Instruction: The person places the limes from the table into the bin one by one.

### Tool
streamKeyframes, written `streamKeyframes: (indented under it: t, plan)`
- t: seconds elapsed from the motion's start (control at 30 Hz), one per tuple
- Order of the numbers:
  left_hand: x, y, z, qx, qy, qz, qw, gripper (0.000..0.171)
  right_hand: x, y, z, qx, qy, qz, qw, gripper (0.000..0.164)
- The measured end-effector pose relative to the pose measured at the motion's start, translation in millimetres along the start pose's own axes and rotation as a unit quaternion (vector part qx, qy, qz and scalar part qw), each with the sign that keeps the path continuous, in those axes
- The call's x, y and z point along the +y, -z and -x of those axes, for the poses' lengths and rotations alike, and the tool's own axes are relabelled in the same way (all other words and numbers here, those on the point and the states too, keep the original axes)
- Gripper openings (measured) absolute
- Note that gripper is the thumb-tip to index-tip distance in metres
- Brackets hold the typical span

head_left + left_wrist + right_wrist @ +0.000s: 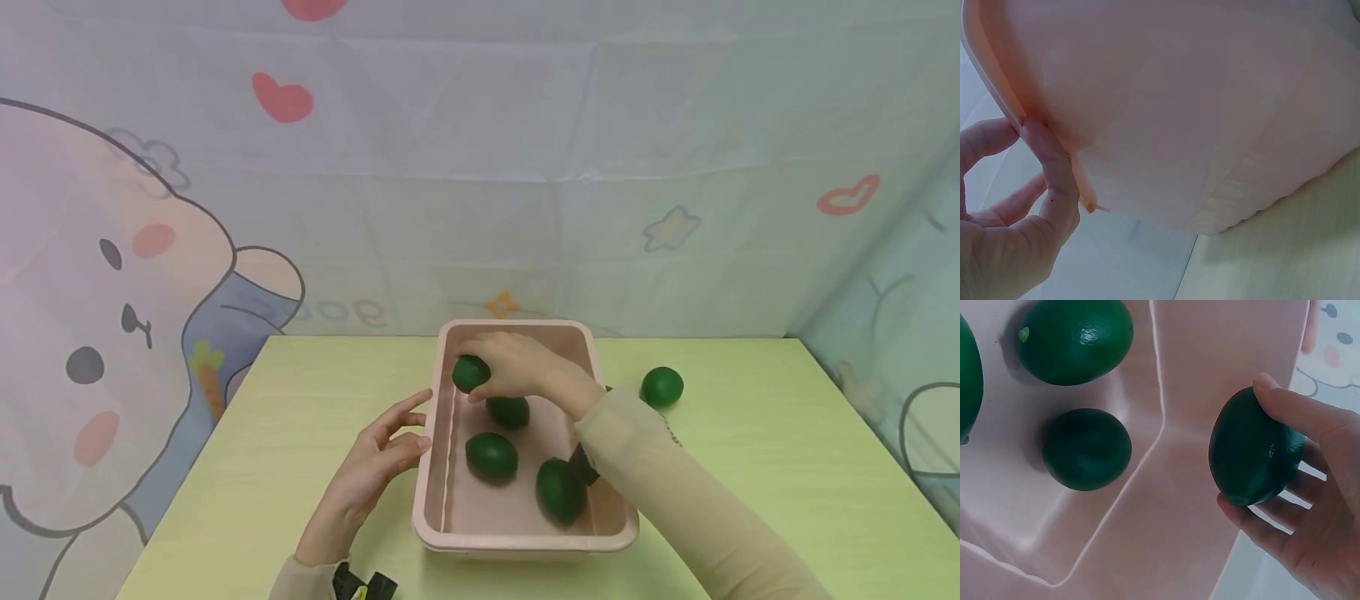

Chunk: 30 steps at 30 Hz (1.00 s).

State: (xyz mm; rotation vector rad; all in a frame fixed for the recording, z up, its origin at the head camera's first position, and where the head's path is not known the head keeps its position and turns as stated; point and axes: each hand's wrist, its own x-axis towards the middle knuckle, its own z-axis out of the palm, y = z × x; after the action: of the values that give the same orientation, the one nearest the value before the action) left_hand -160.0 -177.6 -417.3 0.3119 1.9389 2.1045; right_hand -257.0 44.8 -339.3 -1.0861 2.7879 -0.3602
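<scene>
Above the far-left part of a pink plastic bin (525,543), my right hand (510,364) grips a dark green lime (471,374). In the right wrist view the thumb and fingers are round this lime (1254,450), and it is apart from the limes on the bin floor. Those are a lime (508,412) just below the hand, another lime (492,457) at the left and a third lime (561,492) near the front. My left hand (375,454) touches the outside of the bin's left rim; in the left wrist view its fingertips meet the rim (997,94).
One more lime (662,387) lies on the pale green table (757,467), right of the bin. Behind my right sleeve (690,492) a small green bit shows at the bin's right side, mostly hidden. A printed curtain (480,225) hangs behind the table.
</scene>
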Motion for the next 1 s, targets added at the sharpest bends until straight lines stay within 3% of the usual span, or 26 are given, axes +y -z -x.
streamKeyframes:
  t: [0.13,0.43,1.0]
  plan:
    - [-1.2,-0.2,0.5,-0.001,-0.002,0.002,1.0000,0.061,2.5,-2.7,-0.9,-0.002,-0.003,0.001,1.000,0.060]
    - [-1.3,-0.3,0.7,-0.004,-0.009,-0.002,1.0000,0.061,5.9,-1.0,0.3,0.050,0.030,0.019,0.998,0.049]
    - [0.0,-1.4,0.1,0.003,-0.004,-0.003,1.0000,0.062,3.9,10.1,7.8,0.046,0.015,0.018,0.999,0.046]
